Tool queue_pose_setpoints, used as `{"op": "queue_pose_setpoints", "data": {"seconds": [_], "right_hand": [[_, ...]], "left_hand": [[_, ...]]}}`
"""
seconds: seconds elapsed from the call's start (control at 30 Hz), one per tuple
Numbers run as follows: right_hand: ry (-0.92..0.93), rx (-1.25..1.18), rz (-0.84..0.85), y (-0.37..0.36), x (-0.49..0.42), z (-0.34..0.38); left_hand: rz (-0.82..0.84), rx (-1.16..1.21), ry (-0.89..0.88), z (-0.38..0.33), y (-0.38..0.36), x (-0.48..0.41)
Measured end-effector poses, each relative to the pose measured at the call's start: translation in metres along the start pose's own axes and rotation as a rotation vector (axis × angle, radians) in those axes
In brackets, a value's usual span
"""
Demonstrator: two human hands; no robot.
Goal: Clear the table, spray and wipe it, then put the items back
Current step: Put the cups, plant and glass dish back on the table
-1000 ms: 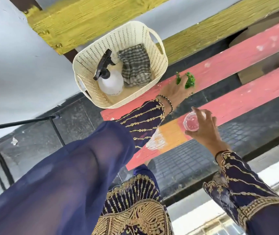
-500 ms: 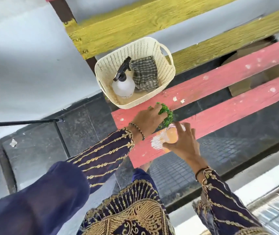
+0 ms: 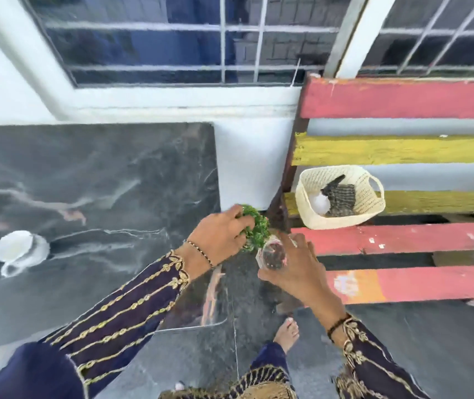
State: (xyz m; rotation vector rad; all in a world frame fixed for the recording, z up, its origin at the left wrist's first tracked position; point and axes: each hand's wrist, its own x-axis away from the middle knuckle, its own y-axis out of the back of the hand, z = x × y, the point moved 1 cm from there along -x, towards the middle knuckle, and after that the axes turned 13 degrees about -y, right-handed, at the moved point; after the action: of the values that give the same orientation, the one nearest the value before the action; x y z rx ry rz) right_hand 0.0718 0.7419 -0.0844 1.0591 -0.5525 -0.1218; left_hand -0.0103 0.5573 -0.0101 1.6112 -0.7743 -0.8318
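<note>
My left hand (image 3: 218, 236) grips a small green leafy plant (image 3: 254, 227) above the right edge of the dark marble table (image 3: 100, 182). Beside it, my right hand (image 3: 295, 269) holds a clear glass (image 3: 271, 254) tilted toward me. A white cup on a saucer (image 3: 18, 250) stands at the table's left side. On the coloured slatted bench (image 3: 417, 237) sits a cream basket (image 3: 307, 208). Inside it are a white spray bottle (image 3: 320, 203) with a black trigger and a grey checked cloth (image 3: 342, 198).
A barred window (image 3: 230, 38) and a white wall run behind the table. The dark tiled floor (image 3: 417, 341) and my bare foot (image 3: 286, 335) show below the bench. The bench's slats have gaps between them.
The view has swung left from the bench to the marble table. Both hands, still holding the plant and the glass, have moved from over the bench slats to the table's right edge.
</note>
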Motion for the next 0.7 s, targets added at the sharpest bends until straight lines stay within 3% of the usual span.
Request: {"op": "queue_pose_setpoints", "data": {"seconds": [0.1, 0.33, 0.7], "right_hand": [[0.119, 0.067, -0.007, -0.001, 0.024, 0.067], [0.325, 0.137, -0.002, -0.017, 0.051, 0.203], [0.413, 0.248, 0.077, -0.064, 0.010, 0.334]], "left_hand": [[0.002, 0.065, 0.176, 0.029, 0.038, 0.061], [-0.133, 0.021, 0.395, 0.088, 0.099, 0.173], [-0.215, 0.066, 0.689, 0.201, 0.106, 0.229]]}}
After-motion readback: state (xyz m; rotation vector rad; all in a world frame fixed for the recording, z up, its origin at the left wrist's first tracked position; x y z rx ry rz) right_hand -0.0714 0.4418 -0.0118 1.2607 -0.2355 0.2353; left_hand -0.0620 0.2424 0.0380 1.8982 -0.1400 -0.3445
